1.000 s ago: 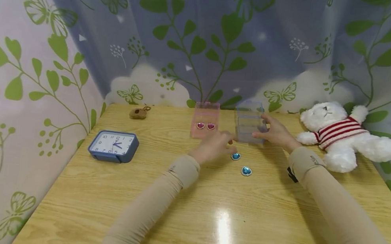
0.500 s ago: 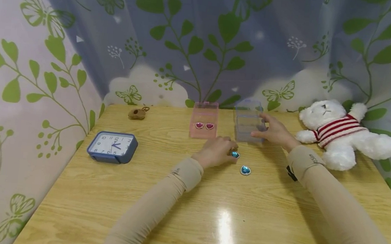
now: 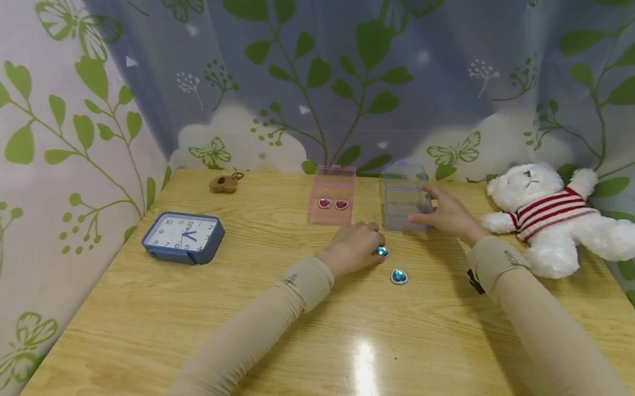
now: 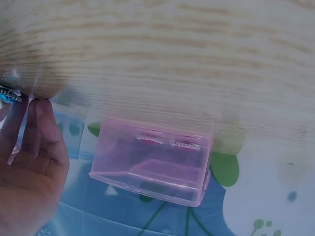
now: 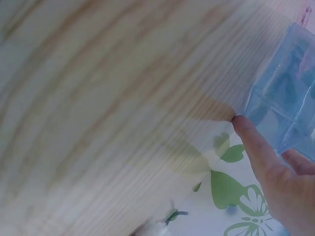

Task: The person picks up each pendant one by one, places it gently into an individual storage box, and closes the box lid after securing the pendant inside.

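Blue gem (image 3: pixel 383 251) partly hidden by left hand (image 3: pixel 351 248); left wrist view crops both at left edge. Right wrist view cuts off clear blue box (image 5: pixel 282 91) and right hand (image 5: pixel 288 189) at right edge. Black object (image 3: pixel 475 282) partly hidden by right sleeve (image 3: pixel 542 328), identity unclear. Cuff lettering (image 3: pixel 513 260) too small to read; dark speck (image 3: pixel 396 358) on surface (image 3: pixel 152 335) likewise unidentifiable.

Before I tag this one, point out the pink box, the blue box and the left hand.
Pink box (image 3: pixel 329 217), head view: bare end nearest the camera.
Blue box (image 3: pixel 397 220), head view: bare near section.
Left hand (image 3: pixel 350 248), head view: back of the hand.
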`<move>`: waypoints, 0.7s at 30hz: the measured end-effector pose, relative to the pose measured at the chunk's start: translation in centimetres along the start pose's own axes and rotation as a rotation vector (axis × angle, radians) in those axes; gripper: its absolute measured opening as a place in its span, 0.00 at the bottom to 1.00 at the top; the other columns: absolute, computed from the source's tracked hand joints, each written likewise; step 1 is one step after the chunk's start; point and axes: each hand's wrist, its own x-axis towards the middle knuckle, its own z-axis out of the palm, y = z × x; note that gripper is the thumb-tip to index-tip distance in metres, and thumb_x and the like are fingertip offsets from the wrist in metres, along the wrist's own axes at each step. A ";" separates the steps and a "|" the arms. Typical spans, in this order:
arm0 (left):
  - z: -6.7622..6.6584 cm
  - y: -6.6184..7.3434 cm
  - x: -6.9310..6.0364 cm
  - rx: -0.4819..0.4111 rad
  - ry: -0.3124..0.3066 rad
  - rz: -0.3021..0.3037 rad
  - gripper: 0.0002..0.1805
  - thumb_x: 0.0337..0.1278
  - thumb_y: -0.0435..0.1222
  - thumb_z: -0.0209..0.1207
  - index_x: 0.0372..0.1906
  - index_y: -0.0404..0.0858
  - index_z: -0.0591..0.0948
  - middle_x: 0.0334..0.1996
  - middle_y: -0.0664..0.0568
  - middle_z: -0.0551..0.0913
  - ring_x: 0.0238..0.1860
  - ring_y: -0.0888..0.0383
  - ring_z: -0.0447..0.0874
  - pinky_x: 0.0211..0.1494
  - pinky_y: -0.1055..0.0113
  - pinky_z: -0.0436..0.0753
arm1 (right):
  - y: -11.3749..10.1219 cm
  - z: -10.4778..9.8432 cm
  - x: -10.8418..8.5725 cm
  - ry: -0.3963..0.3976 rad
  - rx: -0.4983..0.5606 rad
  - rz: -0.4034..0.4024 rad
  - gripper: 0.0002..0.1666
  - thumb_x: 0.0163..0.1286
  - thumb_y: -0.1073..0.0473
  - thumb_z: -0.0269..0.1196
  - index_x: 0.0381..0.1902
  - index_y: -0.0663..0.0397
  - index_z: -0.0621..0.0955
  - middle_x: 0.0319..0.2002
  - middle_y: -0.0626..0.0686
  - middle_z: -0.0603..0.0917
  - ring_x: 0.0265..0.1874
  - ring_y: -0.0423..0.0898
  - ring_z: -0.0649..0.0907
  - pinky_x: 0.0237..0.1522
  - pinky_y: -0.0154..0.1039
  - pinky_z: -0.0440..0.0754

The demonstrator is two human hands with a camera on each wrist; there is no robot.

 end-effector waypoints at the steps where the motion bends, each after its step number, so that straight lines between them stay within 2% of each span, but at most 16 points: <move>1: 0.0 0.0 0.0 0.000 0.003 0.001 0.14 0.74 0.51 0.63 0.51 0.48 0.88 0.49 0.55 0.85 0.48 0.57 0.85 0.47 0.64 0.88 | 0.0 -0.1 -0.1 -0.005 0.002 -0.001 0.61 0.75 0.45 0.68 0.87 0.53 0.43 0.83 0.71 0.51 0.76 0.73 0.67 0.70 0.68 0.74; 8: 0.2 0.0 0.2 -0.078 0.036 -0.025 0.14 0.76 0.50 0.60 0.50 0.46 0.88 0.47 0.55 0.86 0.47 0.58 0.86 0.45 0.65 0.88 | -0.1 -0.2 -0.4 -0.027 0.029 -0.014 0.59 0.76 0.49 0.67 0.87 0.54 0.42 0.84 0.71 0.50 0.77 0.73 0.66 0.70 0.67 0.75; 14: 0.0 -0.2 0.3 -0.185 0.079 -0.035 0.19 0.75 0.49 0.62 0.61 0.43 0.84 0.49 0.53 0.88 0.47 0.59 0.87 0.47 0.68 0.88 | 0.0 -0.3 -0.4 -0.029 0.021 -0.020 0.59 0.76 0.50 0.67 0.87 0.54 0.42 0.84 0.71 0.50 0.76 0.74 0.66 0.71 0.68 0.74; 21: -0.9 -0.6 0.4 -0.337 0.101 -0.088 0.23 0.73 0.44 0.64 0.67 0.42 0.82 0.53 0.49 0.85 0.50 0.57 0.86 0.51 0.66 0.88 | 0.0 -0.3 -0.4 -0.030 0.022 -0.019 0.59 0.76 0.49 0.68 0.87 0.53 0.42 0.84 0.71 0.50 0.76 0.74 0.66 0.71 0.68 0.74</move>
